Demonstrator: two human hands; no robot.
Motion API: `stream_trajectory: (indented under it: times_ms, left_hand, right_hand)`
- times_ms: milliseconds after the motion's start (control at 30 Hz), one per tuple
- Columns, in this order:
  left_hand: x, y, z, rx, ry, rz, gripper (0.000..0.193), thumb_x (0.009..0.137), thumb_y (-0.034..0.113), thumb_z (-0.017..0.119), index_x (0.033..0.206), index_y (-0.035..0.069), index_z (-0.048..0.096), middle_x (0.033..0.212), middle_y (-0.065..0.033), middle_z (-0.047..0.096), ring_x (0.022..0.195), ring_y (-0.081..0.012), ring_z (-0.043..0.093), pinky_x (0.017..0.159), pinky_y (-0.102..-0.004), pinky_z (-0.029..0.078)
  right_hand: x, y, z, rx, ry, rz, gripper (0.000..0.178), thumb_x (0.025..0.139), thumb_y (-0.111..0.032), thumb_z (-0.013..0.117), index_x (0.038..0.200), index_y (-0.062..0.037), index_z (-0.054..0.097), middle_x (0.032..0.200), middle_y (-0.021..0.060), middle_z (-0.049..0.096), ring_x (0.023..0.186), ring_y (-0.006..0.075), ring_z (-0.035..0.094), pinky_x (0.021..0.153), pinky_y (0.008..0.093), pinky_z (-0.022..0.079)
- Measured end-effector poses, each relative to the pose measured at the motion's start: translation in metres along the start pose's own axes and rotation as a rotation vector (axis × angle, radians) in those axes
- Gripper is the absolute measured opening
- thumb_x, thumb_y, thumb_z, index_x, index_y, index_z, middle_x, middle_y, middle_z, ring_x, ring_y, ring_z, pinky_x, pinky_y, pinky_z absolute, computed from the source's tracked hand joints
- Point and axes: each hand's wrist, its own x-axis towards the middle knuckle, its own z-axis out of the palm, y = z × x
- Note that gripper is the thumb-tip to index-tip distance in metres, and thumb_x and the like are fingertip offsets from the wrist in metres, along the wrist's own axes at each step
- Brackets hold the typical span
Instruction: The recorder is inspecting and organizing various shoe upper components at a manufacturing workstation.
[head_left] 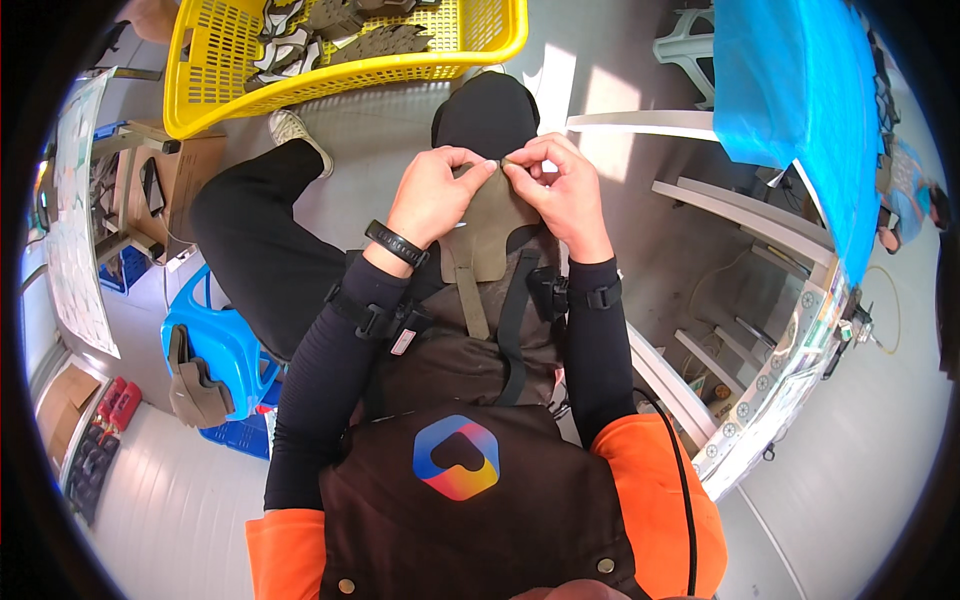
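An olive-brown flat fabric piece [478, 252], which looks like a shoe upper part, lies over my lap with a narrow strip trailing toward me. My left hand [432, 192] pinches its far edge between thumb and fingertips. Right beside that, my right hand [562, 188] pinches the same edge, the two sets of fingertips almost touching. Whether anything smaller sits between the fingertips is too small to make out. Behind the hands is my black-clad knee [487, 112]. A dark strap [514, 330] lies on the brown apron [460, 375] beside the piece.
Ahead on the left, a yellow plastic basket [345, 77] holds several shoe uppers [385, 45]. A blue stool [215, 330] at my left carries similar olive pieces [190, 385]. To the right stands a white-framed table [745, 215] with a blue sheet [765, 80] over it.
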Motion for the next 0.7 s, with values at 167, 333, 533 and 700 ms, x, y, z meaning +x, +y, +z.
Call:
stream_trajectory:
  times_ms: [167,333,533,700]
  left_hand:
    - [0.0,-0.004,0.0,0.034,0.022,0.051,0.02,0.086,0.018,0.067,0.091,-0.002,0.07,0.081,-0.005,0.069,0.073,-0.0087,0.06,0.067,-0.0245,0.047]
    - [0.0,0.003,0.002,0.032,0.012,0.055,0.02,0.086,0.017,0.067,0.09,-0.002,0.07,0.081,-0.0053,0.069,0.074,-0.0089,0.059,0.068,-0.0247,0.047]
    - [0.0,-0.008,0.002,0.031,0.04,0.091,0.021,0.086,0.019,0.068,0.088,-0.002,0.07,0.081,-0.0056,0.068,0.073,-0.0097,0.059,0.068,-0.0258,0.047]
    - [0.001,-0.007,0.004,0.08,0.052,0.128,0.021,0.085,0.02,0.068,0.089,-0.001,0.07,0.081,-0.0054,0.068,0.074,-0.0097,0.059,0.069,-0.026,0.047]
  right_hand:
    - [0.002,-0.004,-0.004,0.002,-0.08,0.028,0.011,0.072,-0.001,0.074,0.081,-0.0015,0.068,0.079,0.001,0.058,0.065,0.0078,0.051,0.06,0.0227,0.044]
    - [0.0,-0.002,-0.003,0.008,0.007,0.011,0.011,0.071,-0.002,0.073,0.081,-0.0016,0.068,0.079,0.0009,0.058,0.063,0.0075,0.05,0.059,0.0224,0.044]
    - [-0.019,-0.015,-0.003,-0.039,-0.103,0.079,0.011,0.071,-0.003,0.073,0.081,-0.0021,0.068,0.08,0.0005,0.058,0.065,0.007,0.051,0.06,0.0215,0.044]
    - [-0.031,-0.02,-0.002,-0.058,-0.094,0.044,0.012,0.071,-0.003,0.073,0.081,-0.0019,0.067,0.08,0.001,0.058,0.066,0.0081,0.052,0.061,0.0225,0.045]
